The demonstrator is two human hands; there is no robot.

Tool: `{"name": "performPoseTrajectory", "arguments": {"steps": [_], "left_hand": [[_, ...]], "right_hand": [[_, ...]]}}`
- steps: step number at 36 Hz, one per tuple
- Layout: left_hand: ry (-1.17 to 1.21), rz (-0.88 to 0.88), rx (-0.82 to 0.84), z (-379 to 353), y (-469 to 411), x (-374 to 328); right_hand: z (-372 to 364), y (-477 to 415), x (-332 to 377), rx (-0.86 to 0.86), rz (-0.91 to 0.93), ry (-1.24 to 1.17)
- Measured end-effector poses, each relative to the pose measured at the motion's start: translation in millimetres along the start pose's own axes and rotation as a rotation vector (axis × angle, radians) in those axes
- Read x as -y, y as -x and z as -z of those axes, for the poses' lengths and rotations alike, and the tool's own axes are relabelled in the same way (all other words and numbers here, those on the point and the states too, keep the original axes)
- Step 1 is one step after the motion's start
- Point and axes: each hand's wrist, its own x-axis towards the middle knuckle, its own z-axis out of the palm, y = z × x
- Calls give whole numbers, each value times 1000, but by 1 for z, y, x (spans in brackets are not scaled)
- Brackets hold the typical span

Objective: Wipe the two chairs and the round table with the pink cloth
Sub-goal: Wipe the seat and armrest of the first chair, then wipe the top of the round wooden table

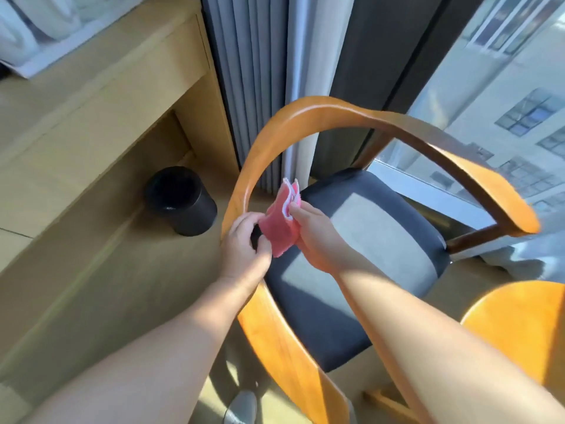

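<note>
Window (504,87): Hard sunlight came through the glass on the right as I watched from the head view, with grey curtains (260,71) hanging beside it.
Counter (91,117): A pale wooden unit ran along the left, with a black bin (182,200) on the floor at its foot.
Chair (336,111): One chair stood before me, with a curved orange-wood rail and a dark seat (376,240) part lit by the sun. I could see no wet streak or mark to show whether any of it had been wiped. I judged the job to be at or near its first chair.
Round table (519,325): A rounded orange-wood edge showed at lower right, which I took for the table. Nothing touched it, and I counted it as work left. The second chair was out of view and also left to do.
Pink cloth (279,231): It was held in the air between both hands, above the seat's near corner and just beside the left rail. It touched neither, as far as I could tell. It looked soft and napped, folded double, with a white stitched hem at the top.
Left hand (244,243): Its fingers were curled on the cloth's lower left edge.
Right hand (312,237): Its fingers pinched the hemmed upper edge.
</note>
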Motion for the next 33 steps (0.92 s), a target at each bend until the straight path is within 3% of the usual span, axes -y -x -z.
{"name": "performPoseTrajectory", "arguments": {"steps": [4, 7, 15, 21, 33], "left_hand": [[-21, -66, 204, 29, 25, -45], [85, 0, 340, 54, 53, -83], [55, -303, 505, 93, 124, -150], [258, -260, 711, 89, 170, -185], [124, -490, 854, 49, 238, -247]], "right_hand": [[-3, 73, 17, -22, 10, -193], [-12, 138, 29, -1, 81, -251], [-29, 295, 55, -154, 145, -121], [-22, 374, 50, -256, 269, -75], [22, 472, 21, -484, 375, -110]]}}
